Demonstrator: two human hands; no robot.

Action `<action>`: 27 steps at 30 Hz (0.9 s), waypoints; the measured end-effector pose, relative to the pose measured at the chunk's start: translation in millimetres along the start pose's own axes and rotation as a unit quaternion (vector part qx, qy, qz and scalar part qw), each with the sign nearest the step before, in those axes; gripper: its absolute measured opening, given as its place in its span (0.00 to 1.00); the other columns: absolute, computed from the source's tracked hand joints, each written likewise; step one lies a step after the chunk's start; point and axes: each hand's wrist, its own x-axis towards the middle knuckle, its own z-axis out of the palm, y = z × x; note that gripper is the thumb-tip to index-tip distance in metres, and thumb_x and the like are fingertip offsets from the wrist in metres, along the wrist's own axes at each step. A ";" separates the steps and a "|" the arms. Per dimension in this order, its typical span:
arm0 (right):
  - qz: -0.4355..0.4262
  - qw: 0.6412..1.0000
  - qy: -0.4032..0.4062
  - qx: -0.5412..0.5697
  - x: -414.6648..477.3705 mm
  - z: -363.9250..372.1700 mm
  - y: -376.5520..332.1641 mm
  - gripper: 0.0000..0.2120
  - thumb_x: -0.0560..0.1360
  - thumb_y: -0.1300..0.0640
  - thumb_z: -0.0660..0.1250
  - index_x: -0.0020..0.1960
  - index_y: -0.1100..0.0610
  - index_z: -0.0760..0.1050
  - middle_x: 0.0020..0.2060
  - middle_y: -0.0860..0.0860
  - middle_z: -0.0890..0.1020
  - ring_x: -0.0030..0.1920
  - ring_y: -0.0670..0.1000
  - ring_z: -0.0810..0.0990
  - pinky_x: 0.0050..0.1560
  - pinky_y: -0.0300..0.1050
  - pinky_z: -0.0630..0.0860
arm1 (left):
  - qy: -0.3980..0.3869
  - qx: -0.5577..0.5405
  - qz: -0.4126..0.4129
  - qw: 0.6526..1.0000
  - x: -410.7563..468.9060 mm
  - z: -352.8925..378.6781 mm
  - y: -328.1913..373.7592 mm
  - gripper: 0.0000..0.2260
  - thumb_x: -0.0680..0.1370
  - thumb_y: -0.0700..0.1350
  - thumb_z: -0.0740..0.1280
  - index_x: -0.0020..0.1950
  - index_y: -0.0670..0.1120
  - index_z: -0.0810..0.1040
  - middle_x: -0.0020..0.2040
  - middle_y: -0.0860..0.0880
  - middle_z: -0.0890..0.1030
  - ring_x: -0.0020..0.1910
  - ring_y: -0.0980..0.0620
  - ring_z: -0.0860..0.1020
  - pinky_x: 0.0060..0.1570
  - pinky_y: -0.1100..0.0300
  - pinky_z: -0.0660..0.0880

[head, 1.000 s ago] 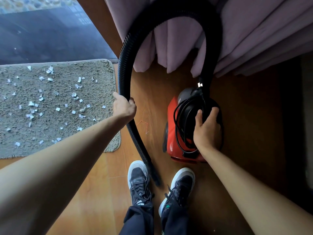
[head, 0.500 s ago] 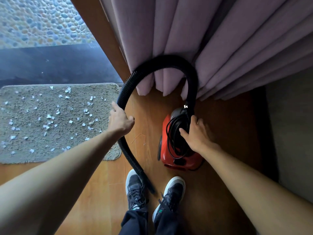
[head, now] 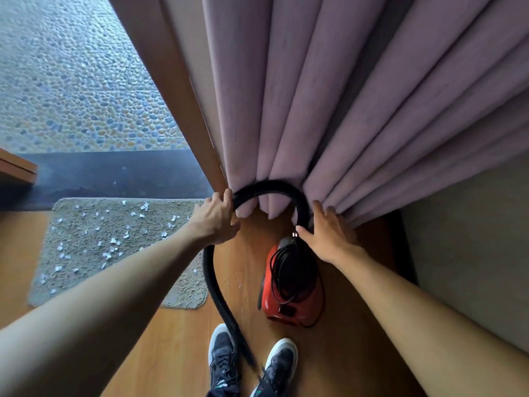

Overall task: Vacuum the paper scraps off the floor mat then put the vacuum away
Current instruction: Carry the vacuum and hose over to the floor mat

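Your left hand (head: 216,222) grips the black hose (head: 274,186) up and to the left of the vacuum (head: 292,299), its fingers (head: 227,197) curled round the ribbed tube. Your right hand (head: 329,236) sits just above the vacuum with its fingers (head: 318,209) straight and slightly spread. The thumb points left and the hose runs down past the gap between thumb and forefinger. I cannot tell whether that hand presses the hose or only touches it.

The red vacuum stands on the wooden floor (head: 357,325), a black cord (head: 286,267) looped over its top. The hose arches above the vacuum against the pink curtain (head: 315,110). It then drops down the vacuum's left side, between the vacuum and the floor mat (head: 86,282), towards your shoes (head: 223,356). The mat lies left of the vacuum with paper scraps (head: 114,242) scattered over it.
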 end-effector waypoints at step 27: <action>0.068 0.988 0.092 0.101 -117.7 -111.1 56.0 0.32 0.76 0.43 0.65 0.73 0.53 0.57 0.62 0.59 0.72 0.60 0.62 0.74 0.52 0.57 0.77 | -0.009 0.120 0.176 0.977 -59.5 -120.8 148.5 0.22 0.78 0.54 0.64 0.66 0.42 0.64 0.59 0.40 0.75 0.59 0.39 0.76 0.60 0.42 0.72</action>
